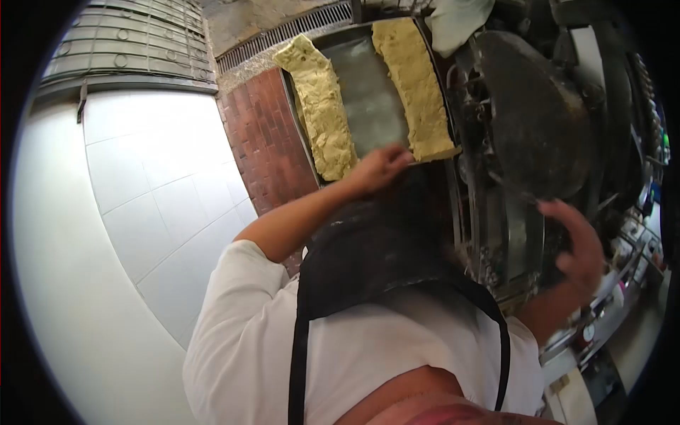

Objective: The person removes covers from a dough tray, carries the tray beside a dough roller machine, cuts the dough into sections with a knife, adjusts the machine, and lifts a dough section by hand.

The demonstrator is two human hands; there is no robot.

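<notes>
Two long slabs of yellowish dough lie on a dark metal tray (pixel 368 92), the left slab (pixel 320 106) and the right slab (pixel 418 92), with bare metal between them. My left hand (pixel 382 168) is at the near edge of the tray, close to the lower end of the right slab. Its fingers are curled closed, and what they grip, if anything, is hidden. Off to the right, my right hand (pixel 579 244) is raised, somewhat blurred, with thumb and fingers apart and nothing between them. It is just below a large dark, rounded metal surface (pixel 535 117).
Dark metal equipment with bars and fittings (pixel 489 248) runs along the right of the tray. A pale cloth (pixel 459 25) hangs at the top. On the left are a red brick-patterned floor (pixel 265 134), a white tiled wall (pixel 170 163) and a barred window (pixel 131 46). A floor grate (pixel 287 34) lies beyond.
</notes>
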